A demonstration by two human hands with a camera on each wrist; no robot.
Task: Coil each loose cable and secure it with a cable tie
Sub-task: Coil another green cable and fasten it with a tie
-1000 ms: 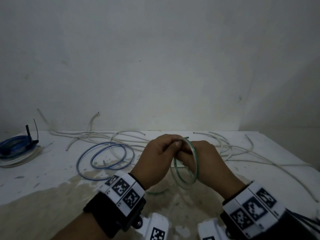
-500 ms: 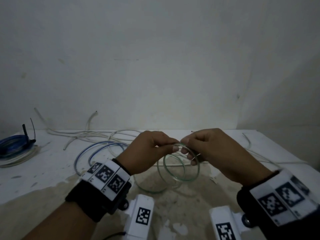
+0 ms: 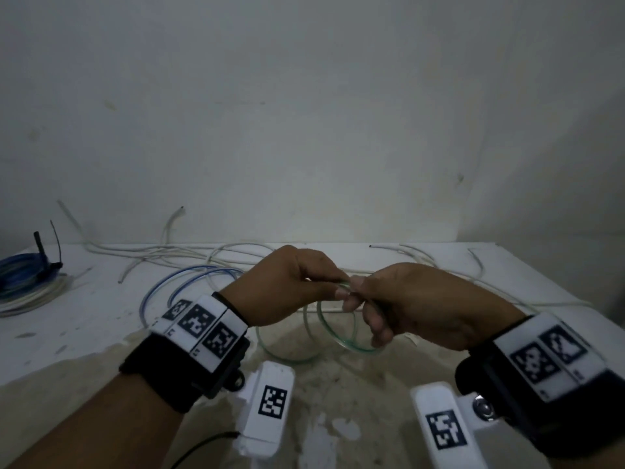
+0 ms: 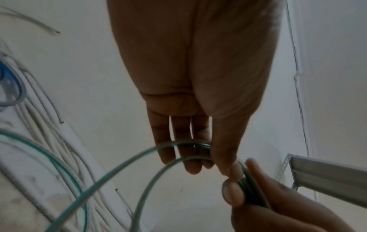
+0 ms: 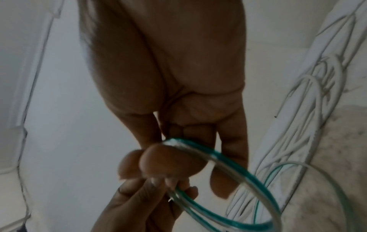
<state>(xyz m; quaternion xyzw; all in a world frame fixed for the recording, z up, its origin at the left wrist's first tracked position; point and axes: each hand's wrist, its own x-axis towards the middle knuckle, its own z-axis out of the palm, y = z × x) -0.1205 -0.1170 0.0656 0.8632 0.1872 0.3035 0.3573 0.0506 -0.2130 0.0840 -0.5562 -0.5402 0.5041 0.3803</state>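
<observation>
Green cable [image 3: 338,328] is hanging in round loops between two hands, just above the table [image 3: 84,333]. The left hand [image 3: 287,292] is pinching the top of the loops with thumb and fingers. The right hand [image 3: 422,306] is pinching the same spot, fingertips touching the left ones. Both wrists are wearing black bands with white square tags. White cables [image 3: 189,255] and a blue cable [image 3: 189,282] are lying loose on the stained white table by a plain grey wall [image 3: 304,130]. A blue and white bundle [image 3: 23,282] is sitting far left.
</observation>
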